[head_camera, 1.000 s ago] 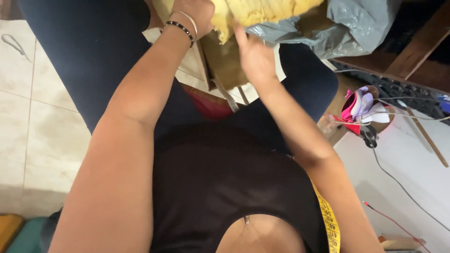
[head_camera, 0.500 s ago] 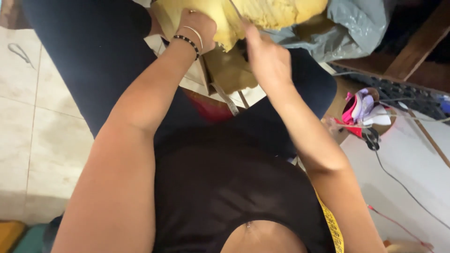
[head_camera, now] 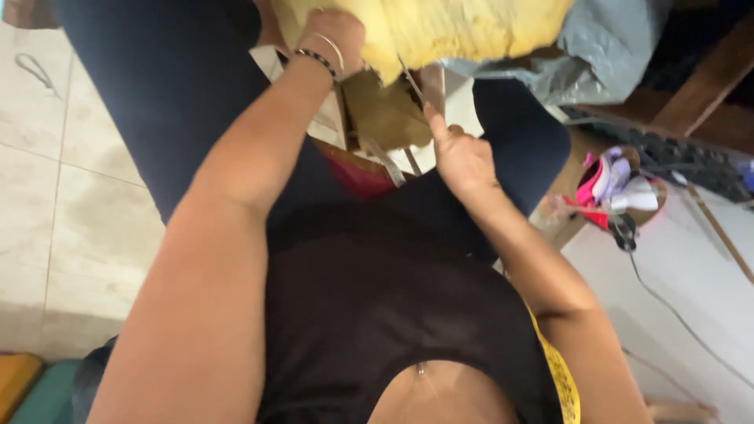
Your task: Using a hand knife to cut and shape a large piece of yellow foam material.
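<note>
I look down over my black top and dark trousers. My left hand (head_camera: 339,33), with bracelets at the wrist, grips the lower edge of a thick yellow foam-like sheet (head_camera: 448,27) at the top of the view. My right hand (head_camera: 461,155) is lower, over my lap, fingers curled and one finger pointing up. Its tip meets a thin grey blade-like strip (head_camera: 414,81) that runs up to the yellow sheet; whether the hand grips it is unclear. A brown flat piece (head_camera: 385,114) lies under the sheet between my hands.
A grey plastic bag (head_camera: 601,55) lies behind the yellow sheet. At the right a basket holds pink and white items (head_camera: 609,184), and a dark cable (head_camera: 675,314) crosses a white surface. Pale floor tiles (head_camera: 63,196) are at the left. A yellow measuring tape (head_camera: 559,381) hangs on my shoulder.
My right hand has come down from the yellow sheet toward my lap. My left hand has kept its hold on the sheet's edge and shifted slightly.
</note>
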